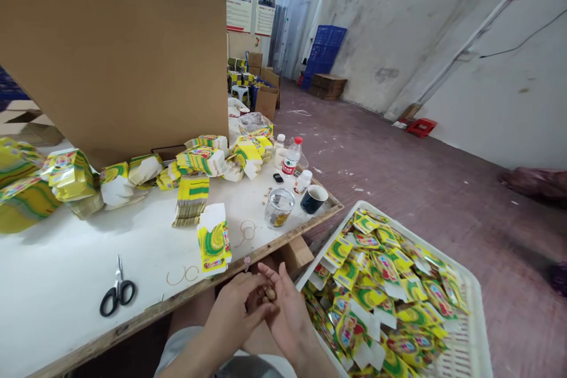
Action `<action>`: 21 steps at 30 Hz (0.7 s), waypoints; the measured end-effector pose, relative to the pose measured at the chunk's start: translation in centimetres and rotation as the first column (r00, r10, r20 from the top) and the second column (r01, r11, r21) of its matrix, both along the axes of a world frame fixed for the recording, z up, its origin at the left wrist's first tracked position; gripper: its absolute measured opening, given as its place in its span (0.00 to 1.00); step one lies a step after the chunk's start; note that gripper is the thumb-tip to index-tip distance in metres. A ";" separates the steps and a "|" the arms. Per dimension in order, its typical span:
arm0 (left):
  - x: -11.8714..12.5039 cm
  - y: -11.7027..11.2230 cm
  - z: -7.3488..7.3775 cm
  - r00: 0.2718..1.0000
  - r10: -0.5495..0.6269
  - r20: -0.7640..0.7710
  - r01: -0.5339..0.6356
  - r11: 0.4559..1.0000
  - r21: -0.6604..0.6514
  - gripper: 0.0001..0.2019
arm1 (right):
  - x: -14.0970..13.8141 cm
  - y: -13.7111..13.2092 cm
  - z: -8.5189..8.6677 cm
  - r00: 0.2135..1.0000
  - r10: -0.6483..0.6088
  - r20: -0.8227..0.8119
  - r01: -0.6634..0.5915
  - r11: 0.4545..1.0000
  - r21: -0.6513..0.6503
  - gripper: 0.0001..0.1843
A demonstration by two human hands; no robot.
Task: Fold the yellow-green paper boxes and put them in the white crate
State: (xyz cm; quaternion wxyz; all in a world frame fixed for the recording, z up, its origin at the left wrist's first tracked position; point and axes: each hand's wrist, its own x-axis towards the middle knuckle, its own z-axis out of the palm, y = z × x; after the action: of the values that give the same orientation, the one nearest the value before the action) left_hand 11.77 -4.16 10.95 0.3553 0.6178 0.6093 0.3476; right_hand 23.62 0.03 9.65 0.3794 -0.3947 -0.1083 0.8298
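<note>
Over my lap, just in front of the table edge, my two hands meet. My left hand [237, 310] is curled, its thumb and fingers closed around small round brown pieces [269, 293] that look like nuts; their exact kind is unclear. My right hand [287, 313] is turned palm up beside it with fingers stretched out, and the pieces lie against its palm side. Nearest on the table is a small pile of flat yellow-green printed cartons [214, 239]. Behind that stands a bundle of folded cartons [191, 199]. Scissors [117, 290] with black handles lie to the left.
A white plastic basket [476, 307] full of yellow cartons stands at my right. On the table [150, 242] are rubber bands [191, 273], a clear jar [279, 208], a dark mug [314, 199] and a red-capped bottle [292, 156]. A large cardboard sheet [119, 59] rises behind more cartons.
</note>
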 end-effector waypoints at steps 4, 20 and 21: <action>-0.1 0.3 -0.3 0.999 -0.027 -0.028 0.028 0.999 0.026 0.09 | -0.6 -0.3 0.6 1.000 -0.014 -0.008 0.014 1.000 0.026 0.33; 0.6 0.0 -1.6 0.462 0.389 0.797 -0.221 0.921 -0.322 0.18 | -0.7 -1.2 -0.7 0.964 0.026 0.266 -0.126 0.922 0.366 0.19; 0.6 0.0 -1.7 0.429 0.410 0.804 -0.218 0.912 -0.349 0.17 | -0.6 -1.2 -0.8 0.946 0.008 0.324 -0.159 0.883 0.442 0.18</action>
State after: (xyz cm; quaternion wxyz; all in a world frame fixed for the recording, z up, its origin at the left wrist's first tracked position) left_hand 12.34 -4.15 9.26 0.5977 0.1968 0.4830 0.6089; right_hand 23.01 -1.19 8.81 0.4038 -0.4141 -0.3784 0.7227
